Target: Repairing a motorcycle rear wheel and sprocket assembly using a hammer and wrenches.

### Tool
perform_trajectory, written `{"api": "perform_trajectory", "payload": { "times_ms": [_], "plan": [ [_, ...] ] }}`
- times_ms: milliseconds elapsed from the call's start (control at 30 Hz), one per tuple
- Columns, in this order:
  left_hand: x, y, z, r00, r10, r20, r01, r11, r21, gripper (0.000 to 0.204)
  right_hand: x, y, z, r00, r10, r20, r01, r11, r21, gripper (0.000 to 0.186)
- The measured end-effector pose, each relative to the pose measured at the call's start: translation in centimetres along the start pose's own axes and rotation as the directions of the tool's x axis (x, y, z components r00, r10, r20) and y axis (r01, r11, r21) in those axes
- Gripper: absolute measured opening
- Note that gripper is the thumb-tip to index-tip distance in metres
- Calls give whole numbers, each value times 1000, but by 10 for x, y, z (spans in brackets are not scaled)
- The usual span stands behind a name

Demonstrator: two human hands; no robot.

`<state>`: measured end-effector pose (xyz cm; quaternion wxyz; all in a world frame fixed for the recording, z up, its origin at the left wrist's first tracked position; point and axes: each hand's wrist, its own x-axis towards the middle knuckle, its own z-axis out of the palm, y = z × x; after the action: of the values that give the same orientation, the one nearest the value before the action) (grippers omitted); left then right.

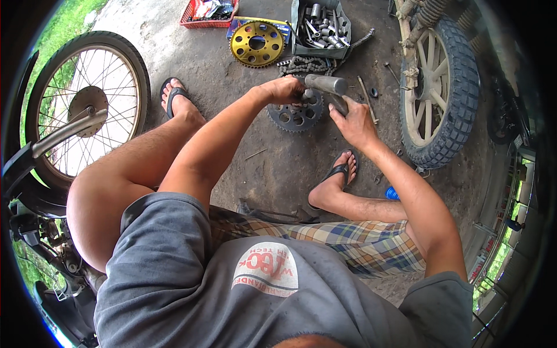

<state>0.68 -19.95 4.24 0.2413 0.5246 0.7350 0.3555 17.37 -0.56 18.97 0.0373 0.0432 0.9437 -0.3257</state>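
Note:
My right hand (355,123) is wrapped round the handle of a hammer (326,84), whose thick grey metal head points off to the left and right. Beside the hammer head, my left hand (284,90) is closed; what its fingers hold is dark and partly hidden. Just below both hands lies a dark grey sprocket (295,119) with round holes, its upper part covered by the hand and hammer. A metal chain (310,65) lies bunched on the ground beyond my left hand.
A gold sprocket (257,44) lies on a blue and yellow box. Behind stand a grey bin of sockets and wrenches (322,29) and a red basket (209,14). Motorcycle wheels stand left (133,64) and right (458,98). A rod (366,98) and blue object (392,193) lie right.

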Motion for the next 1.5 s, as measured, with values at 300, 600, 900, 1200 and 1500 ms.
{"api": "perform_trajectory", "payload": {
  "times_ms": [300,600,900,1200,1500],
  "plan": [
    [0,-1,1,999,-35,16,35,999,11,22,4,10,12,996,71,49,-71,997,-3,39],
    [-5,-11,6,992,-114,-46,114,993,-5,22,-3,10,21,980,132,151,-113,985,-128,34],
    [0,-5,4,998,-60,30,55,987,150,22,-1,19,22,998,33,58,-26,994,-106,39],
    [2,-16,17,1000,-10,24,6,988,154,21,8,13,15,960,200,195,-152,960,-237,41],
    [-1,-7,17,993,-106,-55,106,994,11,24,9,36,18,987,146,61,-137,981,-138,38]
  ]
}}
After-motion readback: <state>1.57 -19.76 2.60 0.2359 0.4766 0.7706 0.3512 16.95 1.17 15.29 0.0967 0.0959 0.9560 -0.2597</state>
